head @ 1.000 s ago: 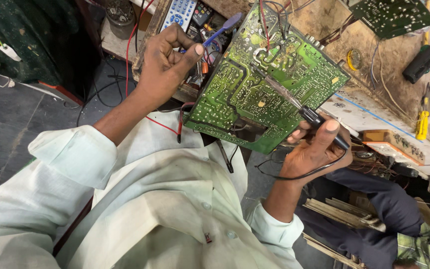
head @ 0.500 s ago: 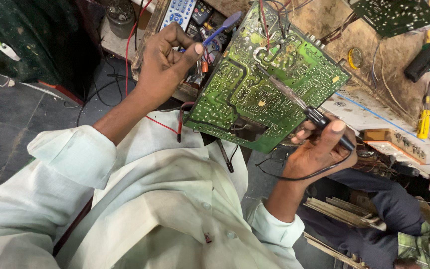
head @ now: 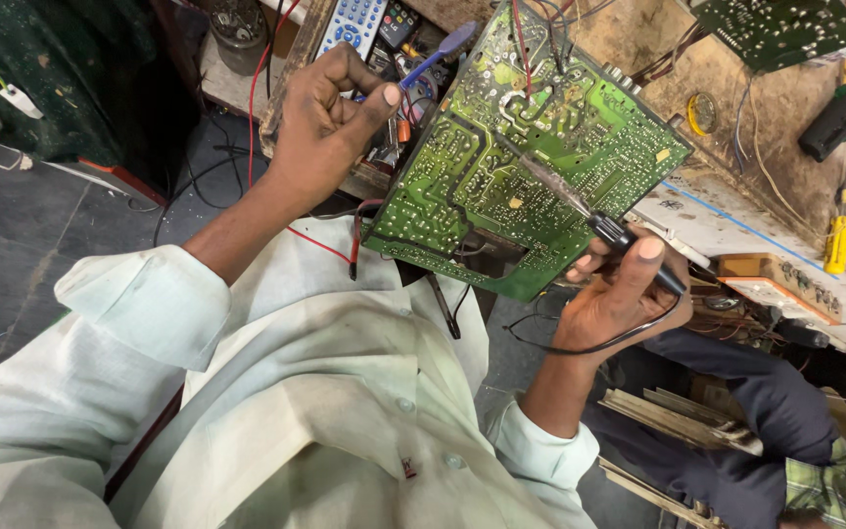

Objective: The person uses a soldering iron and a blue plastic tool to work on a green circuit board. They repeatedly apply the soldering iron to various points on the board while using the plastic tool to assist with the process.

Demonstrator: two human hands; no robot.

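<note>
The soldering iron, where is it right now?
In the head view, right of centre: the right hand grips the soldering iron, its tip on the green circuit board.

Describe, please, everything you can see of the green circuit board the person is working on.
The green circuit board is a large rectangular panel seen from its solder side, with pale traces, many shiny joints and a rectangular cutout near its lower edge. It is held tilted above the lap. Red and dark wires hang from its top and lower left. The soldering iron in the right hand rests its tip on it; the left hand is at its left edge.
</note>
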